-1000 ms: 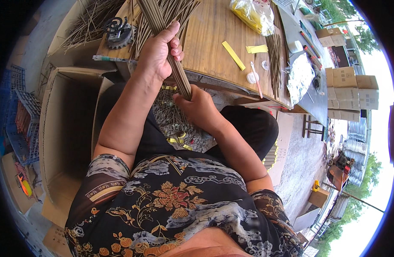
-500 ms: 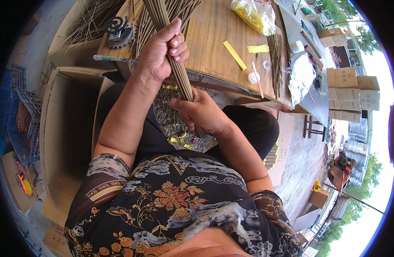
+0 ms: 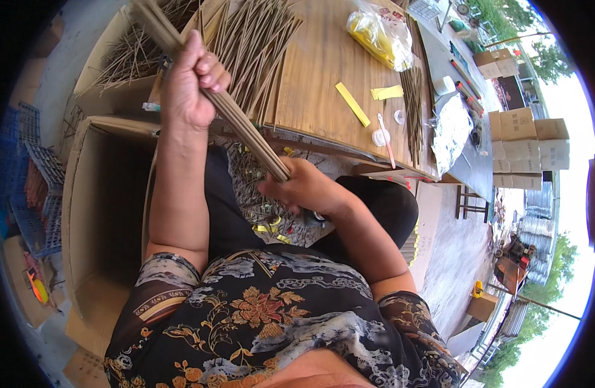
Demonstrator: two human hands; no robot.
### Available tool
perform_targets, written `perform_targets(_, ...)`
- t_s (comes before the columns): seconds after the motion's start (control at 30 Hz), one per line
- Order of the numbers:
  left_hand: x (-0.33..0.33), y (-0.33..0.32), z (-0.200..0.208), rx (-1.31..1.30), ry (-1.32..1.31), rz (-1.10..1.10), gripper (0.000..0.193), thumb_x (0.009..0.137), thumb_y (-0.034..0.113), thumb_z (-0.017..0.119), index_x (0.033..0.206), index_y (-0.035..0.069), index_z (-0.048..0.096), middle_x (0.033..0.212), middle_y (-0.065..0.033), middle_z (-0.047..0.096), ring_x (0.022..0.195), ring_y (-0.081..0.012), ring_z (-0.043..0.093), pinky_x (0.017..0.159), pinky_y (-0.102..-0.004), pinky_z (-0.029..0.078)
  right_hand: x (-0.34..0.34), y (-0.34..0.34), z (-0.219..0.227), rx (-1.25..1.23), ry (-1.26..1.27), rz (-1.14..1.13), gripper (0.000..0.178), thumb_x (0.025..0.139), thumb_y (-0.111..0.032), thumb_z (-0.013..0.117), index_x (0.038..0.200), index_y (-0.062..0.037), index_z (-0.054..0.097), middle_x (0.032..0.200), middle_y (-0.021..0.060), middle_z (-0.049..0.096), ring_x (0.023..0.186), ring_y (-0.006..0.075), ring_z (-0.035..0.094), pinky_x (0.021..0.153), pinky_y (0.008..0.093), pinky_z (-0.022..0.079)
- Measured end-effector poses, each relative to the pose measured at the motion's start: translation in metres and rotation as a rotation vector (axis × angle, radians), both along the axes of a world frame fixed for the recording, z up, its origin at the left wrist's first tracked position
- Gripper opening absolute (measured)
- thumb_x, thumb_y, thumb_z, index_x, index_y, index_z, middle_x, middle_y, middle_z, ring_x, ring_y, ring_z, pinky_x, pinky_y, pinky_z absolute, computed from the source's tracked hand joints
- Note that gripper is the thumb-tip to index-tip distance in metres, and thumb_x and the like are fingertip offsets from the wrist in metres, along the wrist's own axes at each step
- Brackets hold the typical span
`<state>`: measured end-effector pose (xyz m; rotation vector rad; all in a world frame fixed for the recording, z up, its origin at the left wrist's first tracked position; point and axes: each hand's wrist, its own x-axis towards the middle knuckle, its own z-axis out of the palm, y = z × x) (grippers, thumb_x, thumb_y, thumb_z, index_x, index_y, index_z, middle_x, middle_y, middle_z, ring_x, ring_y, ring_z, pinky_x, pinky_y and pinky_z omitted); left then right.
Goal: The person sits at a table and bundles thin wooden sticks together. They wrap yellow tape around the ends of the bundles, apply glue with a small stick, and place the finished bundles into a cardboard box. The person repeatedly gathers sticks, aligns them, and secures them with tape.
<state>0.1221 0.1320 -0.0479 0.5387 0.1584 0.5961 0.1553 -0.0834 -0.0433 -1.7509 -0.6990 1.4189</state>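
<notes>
A long bundle of thin brown incense sticks (image 3: pixel 242 126) slants from the upper left down toward my lap. My left hand (image 3: pixel 197 87) is closed around its upper part. At the bundle's lower end is my right hand (image 3: pixel 307 187), against the stick ends; its fingers are smeared by motion, so their grip is unclear. More loose incense sticks (image 3: pixel 252 55) lie spread on the wooden table (image 3: pixel 317 84) beyond my hands. Two yellow paper strips (image 3: pixel 353 104) rest farther right on it, near a small round white container (image 3: pixel 380 138) with a pink-and-white stick across it.
An open cardboard box (image 3: pixel 110 207) stands left of my legs, with blue plastic crates (image 3: pixel 45 168) past it. On the table's far side lie a plastic bag with yellow contents (image 3: pixel 381 39) and crumpled foil (image 3: pixel 452 132). Yellow scraps (image 3: pixel 265 228) litter the floor below.
My left hand has moved left with the bundle, which now tilts more. The bundle's lower end has drawn up out of my right hand's grasp to its near side. The coiled metal piece is now hidden.
</notes>
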Motion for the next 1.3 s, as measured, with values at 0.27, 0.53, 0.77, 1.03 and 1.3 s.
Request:
perform_targets(0.27, 0.002, 0.011, -0.005, -0.101, -0.038, -0.053, 0.031, 0.080, 0.032, 0.061, 0.063, 0.014, 0.044, 0.049, 0.0048, 0.041, 0.038, -0.0046, 0.036, 0.036, -0.0191, 0.029, 0.106, 0.052, -0.021, -0.016, -0.464, -0.246, 0.033, 0.081, -0.030, 0.058, 0.075, 0.0029, 0.056, 0.061, 0.0069, 0.056, 0.051, 0.0134, 0.054, 0.048, 0.0258, 0.045)
perform_targets(0.53, 0.005, 0.005, -0.009, -0.123, 0.026, -0.127, 0.030, 0.081, 0.033, 0.060, 0.064, 0.015, 0.043, 0.050, 0.0043, 0.041, 0.039, -0.0050, 0.035, 0.039, -0.0195, 0.030, 0.148, 0.132, -0.058, -0.284, -1.002, -0.132, 0.045, 0.069, -0.038, 0.059, 0.084, 0.0040, 0.061, 0.078, 0.0188, 0.063, 0.077, 0.0316, 0.062, 0.073, 0.0369, 0.048)
perform_targets(0.77, 0.008, -0.002, -0.005, -0.179, 0.095, -0.098, 0.029, 0.084, 0.031, 0.056, 0.066, 0.013, 0.044, 0.052, 0.0035, 0.041, 0.038, -0.0050, 0.036, 0.036, -0.0188, 0.030, 0.147, 0.131, -0.045, -0.215, -0.828, -0.245, 0.034, 0.067, -0.027, 0.060, 0.057, 0.0051, 0.057, 0.050, 0.0122, 0.056, 0.046, 0.0198, 0.057, 0.045, 0.0318, 0.046)
perform_targets(1.03, 0.010, -0.003, -0.008, -0.188, 0.102, -0.163, 0.030, 0.083, 0.031, 0.057, 0.065, 0.013, 0.044, 0.052, 0.0026, 0.042, 0.039, -0.0053, 0.038, 0.036, -0.0193, 0.032, 0.162, 0.119, -0.048, -0.065, -0.912, -0.320, 0.027, 0.069, -0.022, 0.057, 0.057, 0.0015, 0.055, 0.050, 0.0095, 0.054, 0.042, 0.0169, 0.052, 0.045, 0.0306, 0.044)
perform_targets(1.3, 0.014, -0.009, -0.009, -0.225, 0.094, -0.239, 0.031, 0.083, 0.033, 0.058, 0.064, 0.012, 0.045, 0.056, 0.0003, 0.045, 0.042, -0.0063, 0.039, 0.039, -0.0195, 0.033, 0.171, 0.097, -0.032, 0.023, -1.179, -0.368, 0.024, 0.069, -0.020, 0.059, 0.061, 0.0018, 0.055, 0.051, 0.0099, 0.054, 0.043, 0.0165, 0.052, 0.045, 0.0296, 0.044)
